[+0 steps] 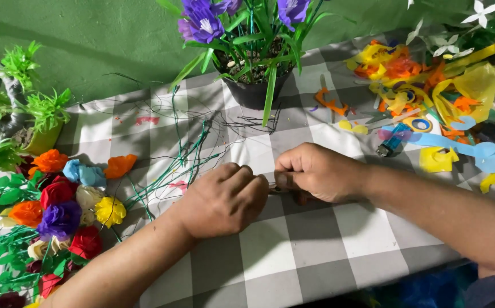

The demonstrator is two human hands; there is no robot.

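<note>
Pinching: both hands meet knuckle to knuckle over the grey-and-white checked cloth (293,251), fingers curled in.
Left hand (222,199): closed in a loose fist, fingertips tucked toward the right hand; what it grips is hidden under the fingers.
Right hand (316,171): closed narrow, thumb and forefinger pressed on a small dark piece (276,190) that shows in the gap between the two hands.
Piece, look: thin, dark, mostly covered; its kind cannot be told.
Piece, axis: seems to run from one hand across to the other; its ends are hidden.
Beyond the left hand: loose green wire stems (187,154) fanned on the cloth.
Outward of the left hand: paper flowers (59,211), red, orange, yellow, purple.
Beyond the right hand: black pot of purple flowers (253,85); coloured paper scraps (430,85) farther out.
</note>
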